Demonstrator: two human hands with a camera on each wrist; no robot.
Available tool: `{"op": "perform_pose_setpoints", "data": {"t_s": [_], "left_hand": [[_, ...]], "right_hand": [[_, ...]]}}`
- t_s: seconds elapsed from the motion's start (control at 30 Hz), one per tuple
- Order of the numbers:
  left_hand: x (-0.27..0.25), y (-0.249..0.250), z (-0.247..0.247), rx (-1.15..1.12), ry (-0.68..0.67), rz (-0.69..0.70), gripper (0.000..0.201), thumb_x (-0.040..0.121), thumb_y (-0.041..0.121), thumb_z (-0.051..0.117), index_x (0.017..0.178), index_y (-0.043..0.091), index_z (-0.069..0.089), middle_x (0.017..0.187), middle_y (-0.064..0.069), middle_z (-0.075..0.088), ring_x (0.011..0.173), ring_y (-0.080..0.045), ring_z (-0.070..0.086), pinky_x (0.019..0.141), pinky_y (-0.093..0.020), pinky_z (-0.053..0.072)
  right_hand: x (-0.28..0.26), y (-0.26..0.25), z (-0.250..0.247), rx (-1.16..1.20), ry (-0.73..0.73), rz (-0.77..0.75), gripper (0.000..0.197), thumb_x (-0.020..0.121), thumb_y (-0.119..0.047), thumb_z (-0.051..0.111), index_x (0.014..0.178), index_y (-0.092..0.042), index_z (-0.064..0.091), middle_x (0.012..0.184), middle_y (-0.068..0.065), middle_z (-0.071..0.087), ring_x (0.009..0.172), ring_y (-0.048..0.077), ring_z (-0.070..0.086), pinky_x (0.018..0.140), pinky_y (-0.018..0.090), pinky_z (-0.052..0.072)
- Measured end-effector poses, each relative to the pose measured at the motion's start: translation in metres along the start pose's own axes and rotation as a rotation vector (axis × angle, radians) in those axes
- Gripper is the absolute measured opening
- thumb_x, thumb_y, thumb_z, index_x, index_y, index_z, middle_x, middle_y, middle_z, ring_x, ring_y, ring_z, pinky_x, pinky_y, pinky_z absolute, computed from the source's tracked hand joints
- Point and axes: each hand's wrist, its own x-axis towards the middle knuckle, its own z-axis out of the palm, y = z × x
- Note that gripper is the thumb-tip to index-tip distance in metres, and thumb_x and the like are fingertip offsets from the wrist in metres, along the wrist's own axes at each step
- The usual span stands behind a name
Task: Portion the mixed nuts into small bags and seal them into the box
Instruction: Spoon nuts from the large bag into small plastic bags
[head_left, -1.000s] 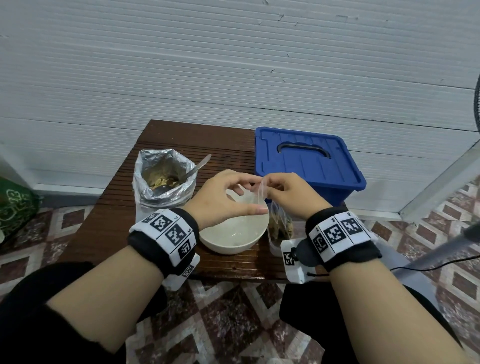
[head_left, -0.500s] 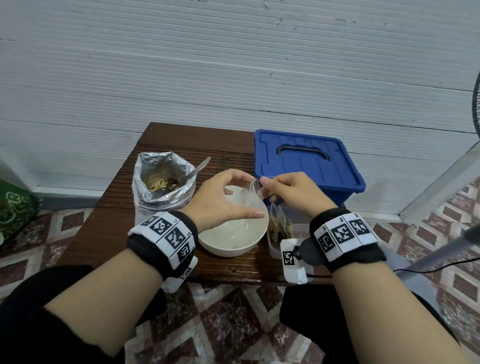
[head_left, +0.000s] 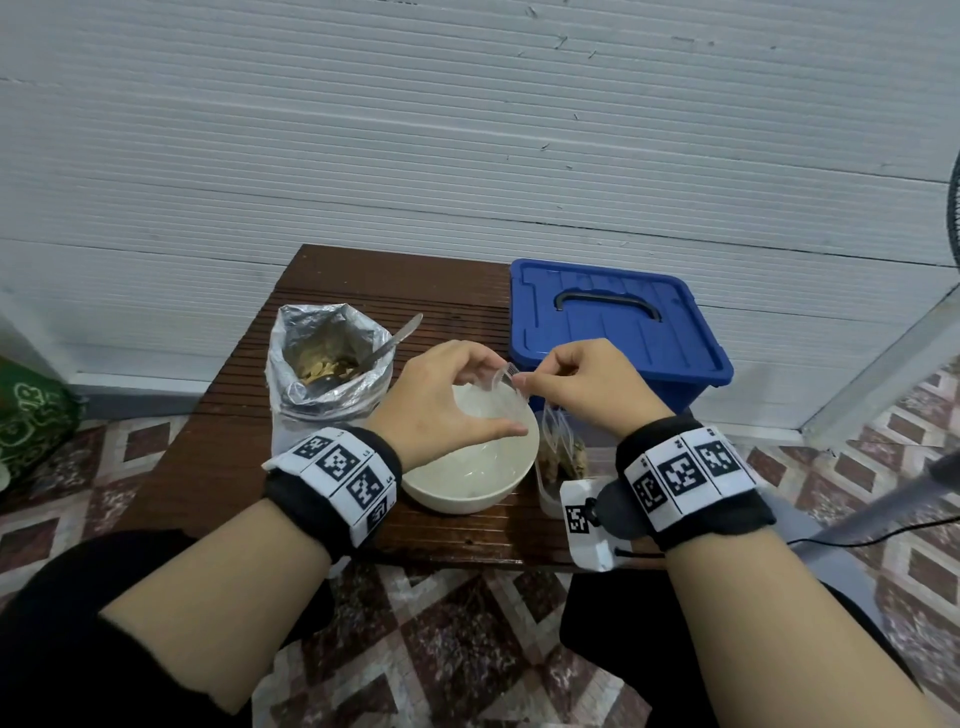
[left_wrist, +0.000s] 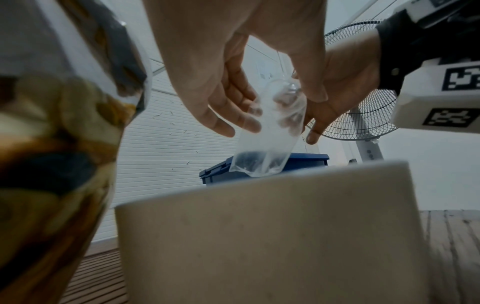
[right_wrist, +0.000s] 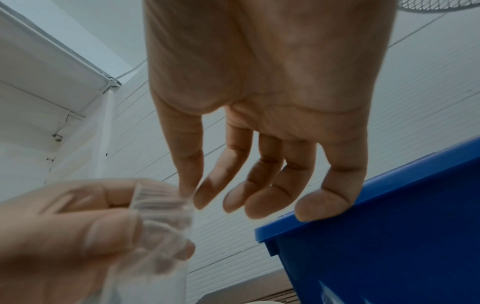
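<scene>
A small clear zip bag (head_left: 505, 378) hangs empty above the white bowl (head_left: 467, 475). My left hand (head_left: 467, 387) grips one side of the bag's mouth, thumb stretched over the bowl. With thumb and forefinger, my right hand (head_left: 530, 384) pinches the other side of the rim. In the left wrist view the bag (left_wrist: 267, 135) dangles between both hands over the bowl's wall (left_wrist: 272, 236). From the right wrist the ridged zip edge (right_wrist: 161, 205) shows at my right fingertips (right_wrist: 202, 195). The blue box (head_left: 618, 322) stands shut behind.
An open foil bag of mixed nuts (head_left: 327, 364) with a metal spoon (head_left: 397, 340) in it stands left of the bowl. A clear container with filled small bags (head_left: 563, 457) sits right of the bowl. A standing fan (left_wrist: 363, 107) is off to the right.
Both hands stay at the bag's mouth above the bowl. The fingers have shifted a little along the rim, and the mouth looks pulled slightly wider.
</scene>
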Motion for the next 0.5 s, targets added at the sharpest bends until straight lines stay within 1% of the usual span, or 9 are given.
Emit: {"op": "perform_pose_setpoints", "data": {"t_s": [0.07, 0.1, 0.2, 0.3, 0.37, 0.43, 0.5], "left_hand": [[-0.0008, -0.0006, 0.0003, -0.009, 0.002, 0.003, 0.059, 0.058, 0.041, 0.088, 0.108, 0.02, 0.064, 0.101, 0.008, 0.063, 0.099, 0.004, 0.054, 0.083, -0.002, 0.039], [-0.0009, -0.0006, 0.0004, -0.014, 0.005, 0.007, 0.059, 0.057, 0.041, 0.088, 0.107, 0.02, 0.064, 0.1, 0.008, 0.063, 0.098, 0.004, 0.055, 0.083, -0.002, 0.04], [-0.0016, 0.0005, 0.0008, 0.0, 0.008, 0.034, 0.055, 0.059, 0.041, 0.088, 0.104, 0.021, 0.064, 0.098, 0.009, 0.063, 0.091, 0.002, 0.058, 0.082, -0.007, 0.044], [-0.0022, 0.0002, 0.0011, 0.022, 0.002, 0.055, 0.054, 0.061, 0.043, 0.087, 0.106, 0.022, 0.064, 0.098, 0.01, 0.063, 0.089, 0.001, 0.061, 0.085, -0.013, 0.048], [-0.0026, -0.0005, 0.0018, 0.038, -0.008, 0.061, 0.064, 0.059, 0.045, 0.087, 0.113, 0.022, 0.063, 0.103, 0.011, 0.062, 0.095, 0.002, 0.059, 0.088, -0.011, 0.045], [-0.0021, -0.0015, 0.0027, 0.053, -0.002, 0.062, 0.075, 0.056, 0.047, 0.087, 0.121, 0.022, 0.059, 0.11, 0.01, 0.06, 0.1, 0.002, 0.056, 0.09, -0.006, 0.04], [-0.0014, -0.0029, 0.0032, 0.07, 0.016, 0.073, 0.078, 0.056, 0.048, 0.087, 0.123, 0.021, 0.058, 0.113, 0.01, 0.059, 0.103, 0.001, 0.054, 0.09, -0.004, 0.037]], "right_hand": [[-0.0013, -0.0011, -0.0002, -0.003, -0.018, -0.002, 0.022, 0.081, -0.032, 0.074, 0.069, -0.015, 0.067, 0.061, -0.011, 0.059, 0.058, -0.003, 0.053, 0.057, 0.013, 0.037], [-0.0016, -0.0009, 0.0001, -0.011, -0.024, -0.003, 0.021, 0.081, -0.032, 0.074, 0.07, -0.015, 0.069, 0.063, -0.011, 0.061, 0.061, -0.003, 0.054, 0.058, 0.013, 0.038], [-0.0012, 0.0, 0.0023, -0.049, -0.003, -0.002, 0.017, 0.082, -0.025, 0.073, 0.075, -0.009, 0.071, 0.071, -0.004, 0.066, 0.07, 0.003, 0.059, 0.062, 0.016, 0.042], [0.0, -0.0006, 0.0026, -0.047, 0.039, 0.016, 0.019, 0.082, -0.023, 0.073, 0.071, -0.008, 0.068, 0.07, -0.002, 0.066, 0.069, 0.005, 0.06, 0.061, 0.016, 0.043], [-0.0001, -0.0022, 0.0014, -0.039, 0.058, 0.023, 0.022, 0.082, -0.024, 0.073, 0.066, -0.011, 0.065, 0.066, -0.003, 0.064, 0.065, 0.004, 0.058, 0.059, 0.017, 0.043], [-0.0005, -0.0042, 0.0004, -0.03, 0.075, 0.028, 0.024, 0.082, -0.024, 0.073, 0.064, -0.011, 0.062, 0.065, -0.003, 0.061, 0.063, 0.005, 0.056, 0.058, 0.017, 0.042], [-0.001, -0.006, 0.0003, -0.017, 0.08, 0.036, 0.028, 0.081, -0.024, 0.073, 0.062, -0.011, 0.059, 0.062, -0.002, 0.059, 0.06, 0.005, 0.053, 0.058, 0.018, 0.041]]}}
